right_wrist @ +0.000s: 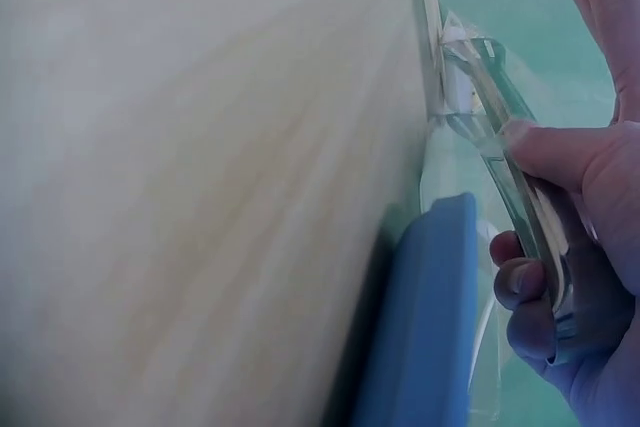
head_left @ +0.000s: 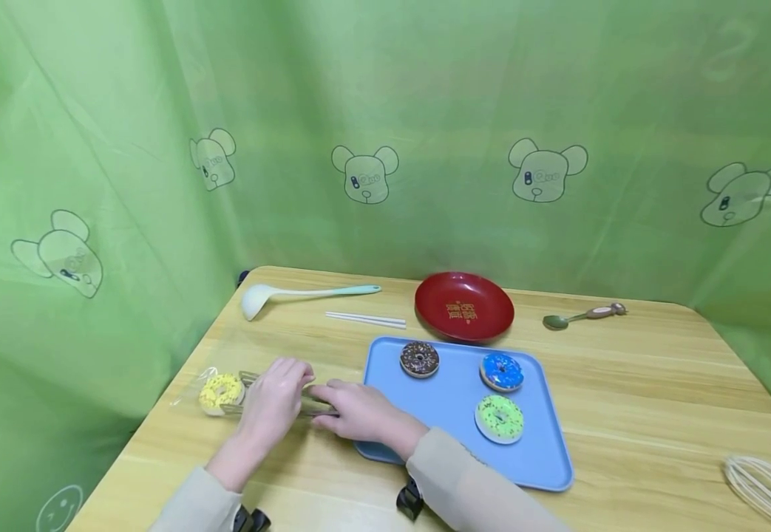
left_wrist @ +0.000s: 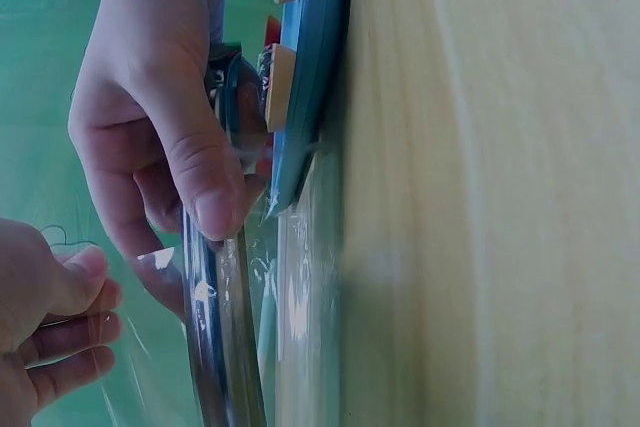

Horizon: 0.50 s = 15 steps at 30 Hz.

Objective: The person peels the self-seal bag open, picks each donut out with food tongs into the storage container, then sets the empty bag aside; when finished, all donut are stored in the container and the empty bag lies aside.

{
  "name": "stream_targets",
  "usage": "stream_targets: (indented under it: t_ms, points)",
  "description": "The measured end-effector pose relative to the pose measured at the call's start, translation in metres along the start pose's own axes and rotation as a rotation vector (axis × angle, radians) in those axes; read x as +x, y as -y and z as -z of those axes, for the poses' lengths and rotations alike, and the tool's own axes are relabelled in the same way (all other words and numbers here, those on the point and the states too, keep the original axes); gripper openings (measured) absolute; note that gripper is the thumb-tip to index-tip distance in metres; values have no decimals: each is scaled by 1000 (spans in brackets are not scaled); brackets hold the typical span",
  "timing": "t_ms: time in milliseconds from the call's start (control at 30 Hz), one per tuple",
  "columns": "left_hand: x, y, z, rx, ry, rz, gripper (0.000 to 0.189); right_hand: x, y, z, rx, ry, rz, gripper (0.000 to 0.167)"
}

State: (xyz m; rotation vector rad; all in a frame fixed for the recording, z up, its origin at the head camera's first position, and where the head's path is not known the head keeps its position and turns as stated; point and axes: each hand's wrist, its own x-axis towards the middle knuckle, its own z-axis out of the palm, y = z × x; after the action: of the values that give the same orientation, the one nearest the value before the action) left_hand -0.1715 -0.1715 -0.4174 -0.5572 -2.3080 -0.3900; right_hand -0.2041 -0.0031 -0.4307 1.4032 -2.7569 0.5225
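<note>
Metal tongs [right_wrist: 535,217] are gripped in my right hand [head_left: 358,410], thumb on one side and fingers on the other. Their far ends reach left to a toy donut [head_left: 222,392] with yellow icing. Clear plastic bag [left_wrist: 155,347] film surrounds this donut and the tong ends. In the left wrist view, my left hand [left_wrist: 50,317] pinches the bag's film between thumb and fingers. The head view has it just left of the right hand, above the tongs. Whether the tongs still squeeze the donut cannot be told.
A blue tray [head_left: 425,414] holds a brown donut [head_left: 420,359], a blue donut [head_left: 501,372] and a green donut [head_left: 500,419]. Behind lie a ladle [head_left: 259,298], chopsticks [head_left: 365,319], a red plate [head_left: 464,303] and a spoon [head_left: 585,316]. A whisk [head_left: 767,488] sits at right.
</note>
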Motion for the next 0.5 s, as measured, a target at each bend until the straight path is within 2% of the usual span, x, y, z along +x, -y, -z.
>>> stream_targets:
  t_ms: [167,500]
  points:
    - [-1,0,-1,10,7,4,16,1,2,-1,-14,-7,-13,43]
    - [-3,3,1,13,6,7,14,-5,0,1,-57,-38,17,43]
